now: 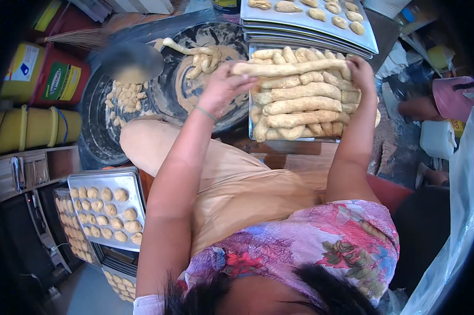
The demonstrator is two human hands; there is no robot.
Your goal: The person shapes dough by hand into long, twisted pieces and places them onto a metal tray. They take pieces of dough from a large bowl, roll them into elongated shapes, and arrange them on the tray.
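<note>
Head view — left hand (221, 89), right hand (361, 71) grip dough roll (292, 68) over heaped tray (279, 140) — floured pan (168, 97) beside

Your silver rectangular metal tray (295, 140) of dough rolls sits at 12 o'clock, with the long pale dough rope (289, 68) above its far end. The stacked flat metal sheets (300, 39) lie behind it, and the round dark metal basin (98, 131) lies at 11 o'clock.

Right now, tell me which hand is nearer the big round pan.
Left. The left hand grips one end of a dough rope over the round pan's edge; the right hand holds the other end over the tray of dough rolls, farther off.
</note>
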